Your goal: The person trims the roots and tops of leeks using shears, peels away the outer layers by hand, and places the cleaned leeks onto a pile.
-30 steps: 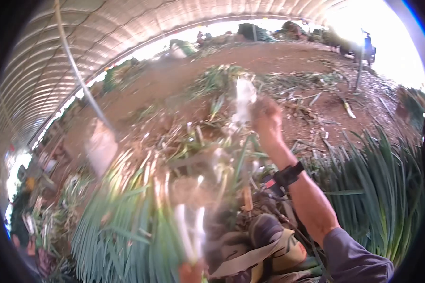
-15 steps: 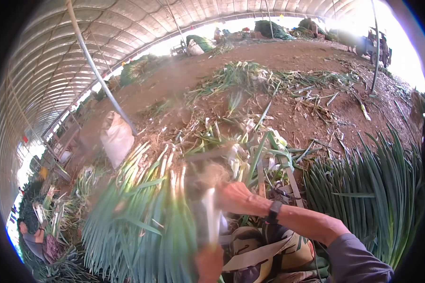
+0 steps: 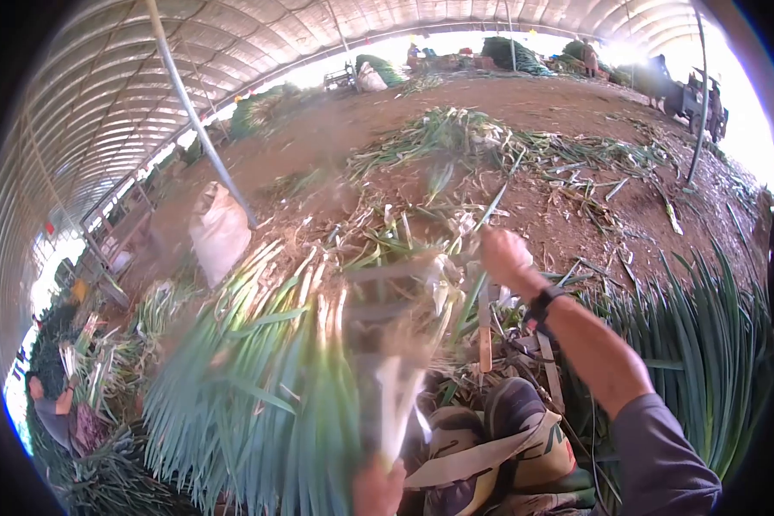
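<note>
Low in front of my lap, my left hand (image 3: 379, 488) is closed around a large green onion (image 3: 393, 404). The onion's white stem points up and its roots are blurred. Up and to the right, my right hand (image 3: 507, 256) is held apart from the onion, over the scraps. Its fingers are curled in; I cannot make out what is in them. A dark watch band (image 3: 545, 303) circles that wrist. Left of the held onion lies a broad pile of green onions (image 3: 267, 396), white ends pointing away from me.
A narrow upright piece with a wood-coloured lower end (image 3: 485, 340) stands before my knees. Dense upright green leaves (image 3: 697, 353) fill the right side. A pale sack (image 3: 219, 232) leans by a metal pole (image 3: 189, 107). Leaf scraps (image 3: 464, 138) litter the soil. Another person (image 3: 56, 413) sits far left.
My right hand has moved up and right, away from the onion's root end. My left hand still holds the onion low. The view has shifted slightly.
</note>
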`<action>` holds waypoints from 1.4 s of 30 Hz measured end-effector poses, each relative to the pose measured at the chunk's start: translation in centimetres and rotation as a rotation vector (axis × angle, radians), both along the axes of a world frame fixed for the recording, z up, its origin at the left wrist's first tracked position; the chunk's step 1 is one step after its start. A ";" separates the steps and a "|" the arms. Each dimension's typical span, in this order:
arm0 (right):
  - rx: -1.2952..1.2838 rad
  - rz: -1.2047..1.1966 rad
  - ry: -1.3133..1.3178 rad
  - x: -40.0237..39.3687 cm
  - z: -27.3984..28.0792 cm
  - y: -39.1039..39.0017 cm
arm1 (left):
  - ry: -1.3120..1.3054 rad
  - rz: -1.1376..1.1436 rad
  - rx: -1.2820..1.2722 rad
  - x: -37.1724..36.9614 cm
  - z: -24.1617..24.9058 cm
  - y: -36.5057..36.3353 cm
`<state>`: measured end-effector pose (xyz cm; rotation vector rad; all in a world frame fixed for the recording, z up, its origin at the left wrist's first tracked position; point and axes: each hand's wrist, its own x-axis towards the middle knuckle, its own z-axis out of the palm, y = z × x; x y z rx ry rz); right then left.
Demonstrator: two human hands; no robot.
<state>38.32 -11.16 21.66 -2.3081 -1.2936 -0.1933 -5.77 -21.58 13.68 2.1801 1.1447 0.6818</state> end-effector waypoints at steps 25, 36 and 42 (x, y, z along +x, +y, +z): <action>-0.433 0.653 -0.241 -8.7 0.4 -2.0 | 0.182 0.200 -0.018 -1.6 -3.4 3.1; 0.348 0.786 0.558 -13.9 -11.2 2.5 | -0.064 0.163 -0.262 -0.7 0.7 4.1; -0.110 0.241 0.149 -3.8 0.0 -0.9 | -0.353 0.147 -0.625 -3.2 2.8 3.1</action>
